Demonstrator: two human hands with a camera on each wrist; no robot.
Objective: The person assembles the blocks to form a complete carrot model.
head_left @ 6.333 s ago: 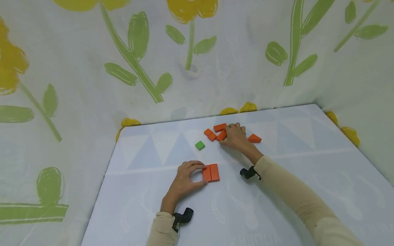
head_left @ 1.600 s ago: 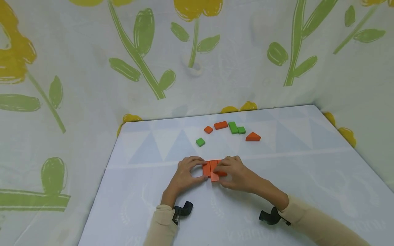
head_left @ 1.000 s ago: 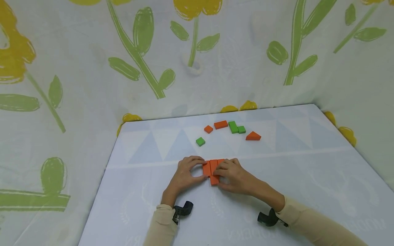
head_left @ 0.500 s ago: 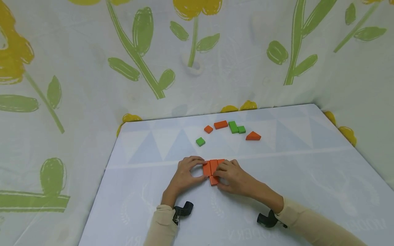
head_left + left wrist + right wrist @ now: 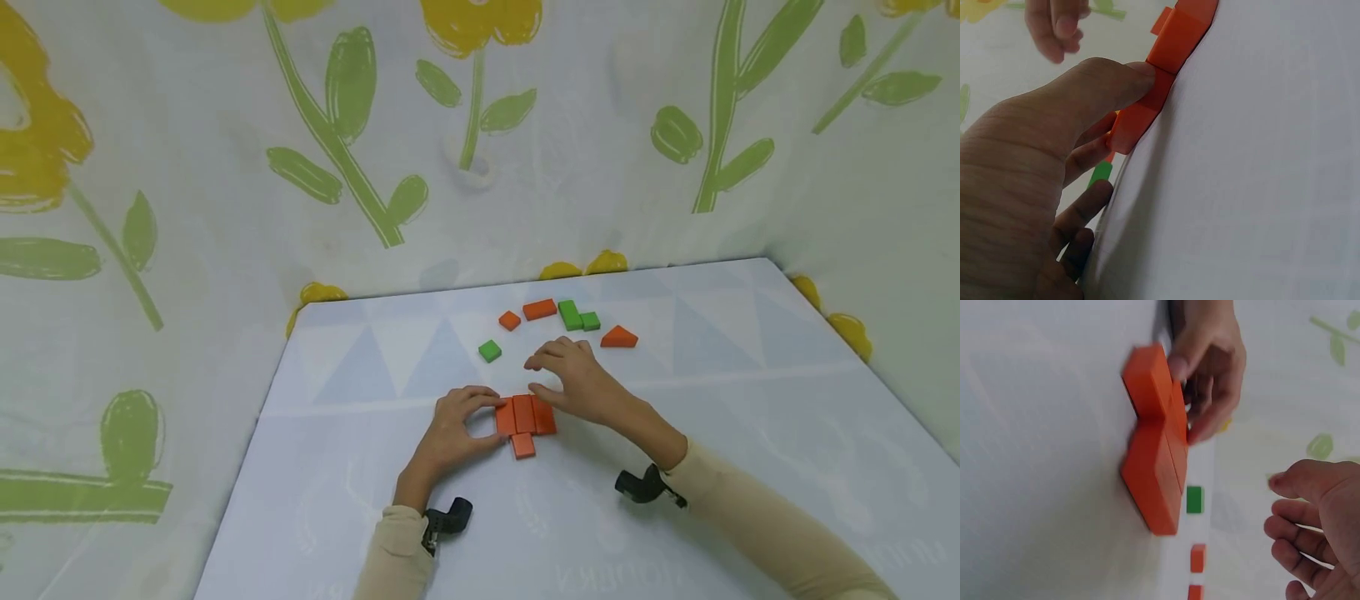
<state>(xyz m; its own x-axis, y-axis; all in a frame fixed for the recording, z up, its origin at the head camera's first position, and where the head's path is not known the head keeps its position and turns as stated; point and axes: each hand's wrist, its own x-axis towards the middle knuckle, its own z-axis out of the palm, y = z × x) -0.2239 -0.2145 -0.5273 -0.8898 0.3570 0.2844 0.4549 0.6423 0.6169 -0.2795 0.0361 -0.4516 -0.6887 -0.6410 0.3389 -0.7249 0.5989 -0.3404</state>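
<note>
Three orange rectangular blocks lie side by side as a row in the head view: a left block (image 5: pixel 506 419), a middle block (image 5: pixel 523 414) and a right block (image 5: pixel 543 416). Against the row's near edge, under the middle block, sits a small orange square block (image 5: pixel 522 446). My left hand (image 5: pixel 450 429) pinches the left block between thumb and fingertips at its near and far ends. My right hand (image 5: pixel 585 383) hovers beyond the row's right end, fingers apart and holding nothing; the right wrist view shows its spread fingers (image 5: pixel 1300 534) away from the blocks.
Toward the back of the table (image 5: pixel 375 500) lie a green square (image 5: pixel 490 351), an orange square (image 5: pixel 509 321), an orange rectangle (image 5: pixel 540 309), a green rectangle (image 5: pixel 570 315), a smaller green block (image 5: pixel 591 321) and an orange triangle (image 5: pixel 618 337). A flower-patterned cloth (image 5: pixel 570 167) hangs behind.
The right hand has let go of the small orange square block and moved up toward the back. Earlier it brought the right block and that square to the row. The left hand stays in place.
</note>
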